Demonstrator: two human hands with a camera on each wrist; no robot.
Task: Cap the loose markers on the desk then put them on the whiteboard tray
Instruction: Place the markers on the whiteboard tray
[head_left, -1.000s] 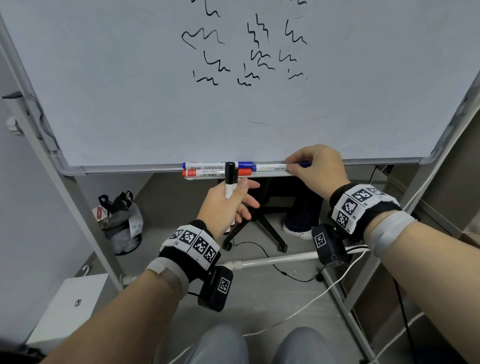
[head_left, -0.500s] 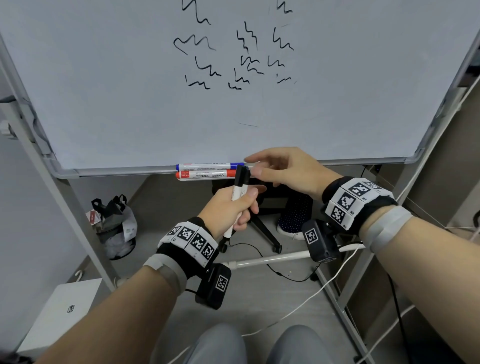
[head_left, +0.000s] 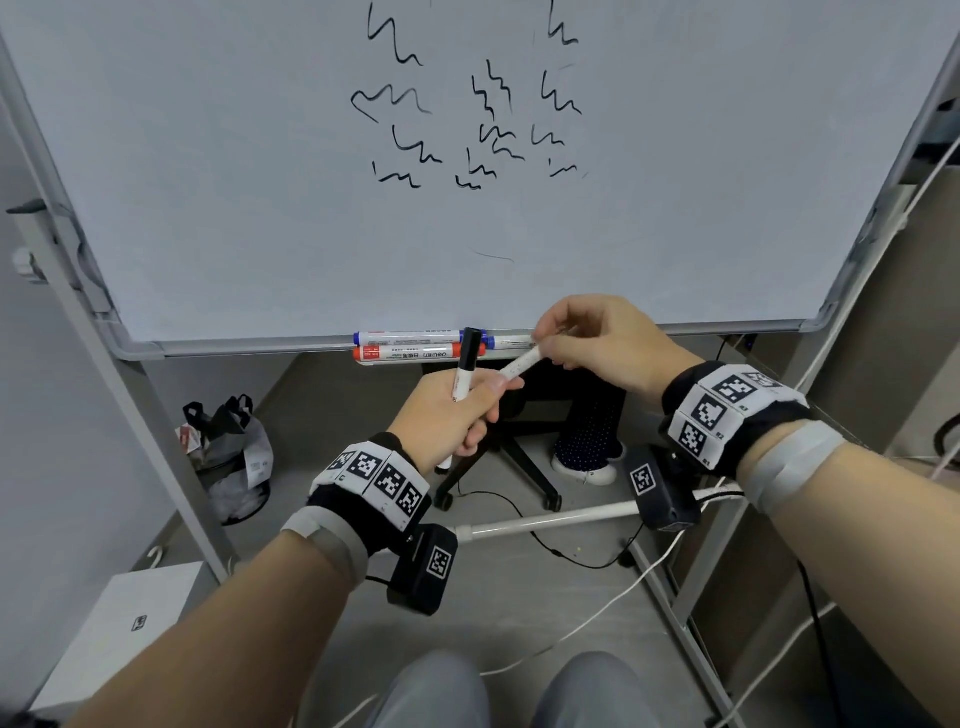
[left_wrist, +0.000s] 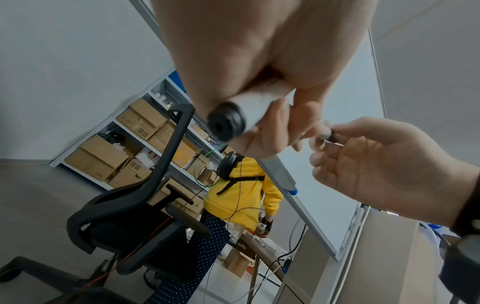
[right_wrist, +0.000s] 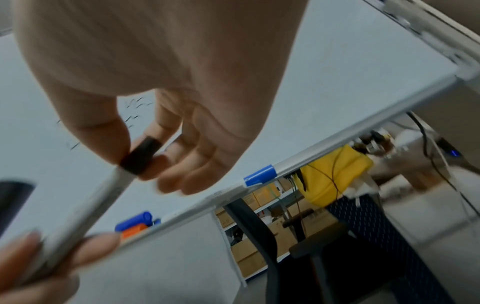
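My left hand grips a black-capped white marker upright, just below the whiteboard tray. A second white marker slants from my left fingers up to my right hand. The right wrist view shows thumb and finger pinching its black cap, while my left fingers hold the barrel's other end. On the tray lie a red marker, a blue marker and another blue marker. The left wrist view shows the upright marker's black end.
Black scribbles cover the whiteboard. Beneath it stand an office chair, a bag and a white box; cables trail over the floor. Behind the board stands a person in a yellow top near shelves of cartons.
My right hand left the blue marker lying on the tray, moved left to my left hand and took hold of the second marker's capped end. My left hand tilted slightly.
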